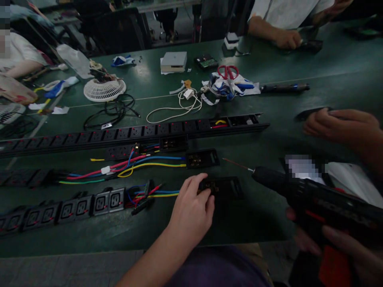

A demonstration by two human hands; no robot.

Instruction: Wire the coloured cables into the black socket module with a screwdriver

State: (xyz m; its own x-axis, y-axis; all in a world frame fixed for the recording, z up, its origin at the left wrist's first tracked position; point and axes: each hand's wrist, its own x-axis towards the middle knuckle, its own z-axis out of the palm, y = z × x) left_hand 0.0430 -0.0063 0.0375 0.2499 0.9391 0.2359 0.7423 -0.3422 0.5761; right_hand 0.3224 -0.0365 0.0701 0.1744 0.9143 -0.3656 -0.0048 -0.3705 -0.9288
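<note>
My left hand (193, 205) is closed over the near end of a black terminal box (229, 188), its fingers curled on the brass contacts. Blue and yellow wires run from that box to a strip of black power sockets (74, 209) at the lower left. In my right hand (338, 239) is a black and orange cordless drill (317, 203), its long thin bit (236, 163) pointing left, apart from the boxes. A second wired terminal box (203, 158) lies just beyond my left hand.
A long black socket strip (134, 131) crosses the green table (155, 235). Behind it are red-handled scissors (228, 72) on gloves, a white cable (176, 107) and a white fan grille (104, 89). Another person's hand (344, 123) rests at the right; more people sit opposite.
</note>
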